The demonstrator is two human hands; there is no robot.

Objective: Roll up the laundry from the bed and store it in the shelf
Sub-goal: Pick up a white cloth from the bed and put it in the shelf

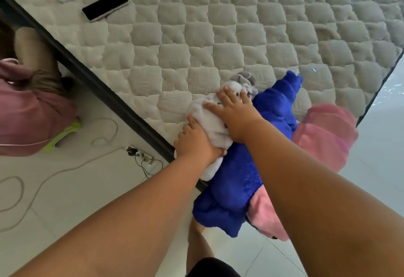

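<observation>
We see a quilted beige bed [196, 36], dark-edged, over pale floor tiles [65, 200], a power strip [142, 156] beside it.

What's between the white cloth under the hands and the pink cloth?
Head view: the blue cloth lies bunched between the white cloth and the pink cloth.
</observation>
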